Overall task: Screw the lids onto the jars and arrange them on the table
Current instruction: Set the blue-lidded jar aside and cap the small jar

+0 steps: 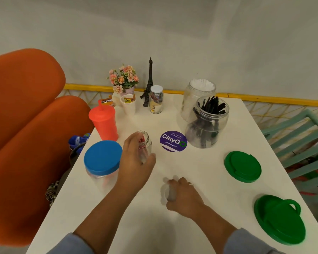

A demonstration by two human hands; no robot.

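Here the left hand (136, 158) was wrapped around the small open jar (144, 143), upright on the tabletop (200, 171); the right hand (182, 195), just nearer the person, was curled over a blurred whitish object, likely its lid (168, 191)

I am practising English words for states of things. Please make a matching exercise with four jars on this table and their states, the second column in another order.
Things:
1. jar of black sticks
2. small jar at the back
3. jar at the left edge
4. small jar with red contents

States:
a. closed with a blue lid
b. open, held by the left hand
c. closed with a white lid
d. open, no hand on it

Pairs: 1-d, 2-c, 3-a, 4-b
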